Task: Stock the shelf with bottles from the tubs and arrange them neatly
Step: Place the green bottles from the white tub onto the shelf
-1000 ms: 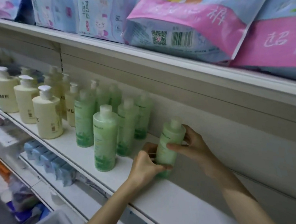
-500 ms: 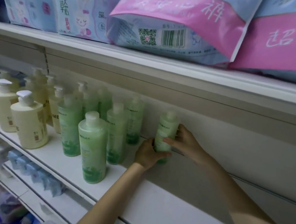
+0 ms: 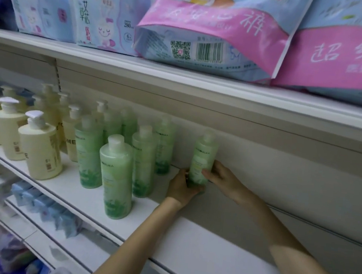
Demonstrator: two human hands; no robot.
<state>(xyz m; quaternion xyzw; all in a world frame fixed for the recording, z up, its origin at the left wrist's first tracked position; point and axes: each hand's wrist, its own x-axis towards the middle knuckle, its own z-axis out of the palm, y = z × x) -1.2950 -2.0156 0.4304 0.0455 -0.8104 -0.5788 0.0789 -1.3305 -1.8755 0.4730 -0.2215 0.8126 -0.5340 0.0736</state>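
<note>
- Since a second ago, we have moved the green bottle (image 3: 203,159) farther back on the shelf (image 3: 197,245). It was near the middle of the shelf's depth and now sits close to the back panel (image 3: 283,174).
- Our hands have gone with it and still hold it from both sides.
- Our left hand (image 3: 181,187) cups the lower part of the bottle from the left, fingers curled round it near the base.
- Our right hand (image 3: 222,179) grips the bottle's right side around mid-height, with the thumb lying across the front of the label.
- We see the bottle upright, cap on top. The left hand hides its base, so we cannot tell whether it rests on the shelf.
- To its left, apart from it, the other green bottles (image 3: 117,174) stand in rows running from near to far. The nearest one is close to the shelf's front edge.
- Farther left stand cream pump bottles (image 3: 40,151) with white pumps.
- To the right of the held bottle we see bare white shelf.
- Above, the upper shelf (image 3: 181,81) carries soft packs, among them a large pink pack (image 3: 214,24) leaning over its edge.
- Below, on a lower shelf, lie small blue packs (image 3: 35,197), which look blurred.
</note>
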